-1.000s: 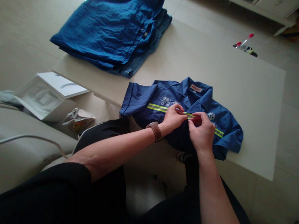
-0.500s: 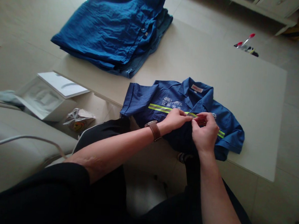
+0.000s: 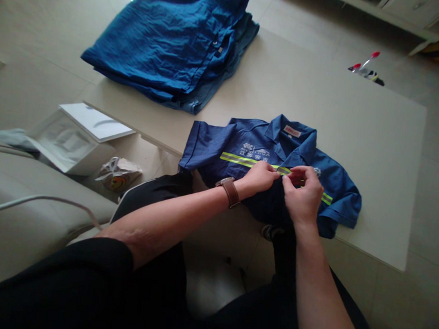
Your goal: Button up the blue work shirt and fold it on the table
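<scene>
A blue work shirt (image 3: 243,151) with a yellow reflective stripe lies face up on the near edge of the pale table (image 3: 374,145), its lower part hanging over the edge. My left hand (image 3: 260,177), with a brown watch at the wrist, pinches the shirt's front at the stripe. My right hand (image 3: 303,195) is closed right beside it, pinching the same front opening. Fingertips of both hands meet at the shirt's middle.
A stack of folded blue garments (image 3: 176,36) sits at the table's far left corner. A white box (image 3: 74,139) and a crumpled bag (image 3: 117,172) lie on the floor to the left. Small red-capped items (image 3: 365,69) lie beyond the table's far edge. A grey sofa (image 3: 19,230) is at lower left.
Both hands slid slightly down and right along the shirt's front and stay pinched together there. The view shifted a little.
</scene>
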The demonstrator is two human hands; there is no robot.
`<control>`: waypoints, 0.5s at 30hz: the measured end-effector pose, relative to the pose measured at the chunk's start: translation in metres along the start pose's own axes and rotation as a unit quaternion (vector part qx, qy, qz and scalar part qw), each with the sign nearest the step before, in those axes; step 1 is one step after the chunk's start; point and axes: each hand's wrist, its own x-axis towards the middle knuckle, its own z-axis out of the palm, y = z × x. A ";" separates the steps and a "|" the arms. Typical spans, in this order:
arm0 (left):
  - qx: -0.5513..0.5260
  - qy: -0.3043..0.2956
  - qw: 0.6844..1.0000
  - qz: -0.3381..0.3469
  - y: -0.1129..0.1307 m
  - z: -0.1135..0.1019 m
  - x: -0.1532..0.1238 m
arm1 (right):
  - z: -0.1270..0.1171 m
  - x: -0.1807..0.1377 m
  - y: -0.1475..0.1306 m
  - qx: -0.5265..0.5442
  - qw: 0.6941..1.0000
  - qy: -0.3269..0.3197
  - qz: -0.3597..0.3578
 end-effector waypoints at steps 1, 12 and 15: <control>-0.003 0.000 1.000 -0.002 0.000 0.000 -0.001 | 0.000 0.000 0.001 0.003 1.000 0.002 0.004; 0.053 -0.034 0.996 0.066 0.005 -0.004 -0.003 | 0.003 0.006 0.014 0.138 0.988 0.009 0.065; 0.069 -0.043 0.994 0.076 0.005 -0.006 -0.003 | 0.005 0.006 0.018 0.148 0.986 0.001 0.078</control>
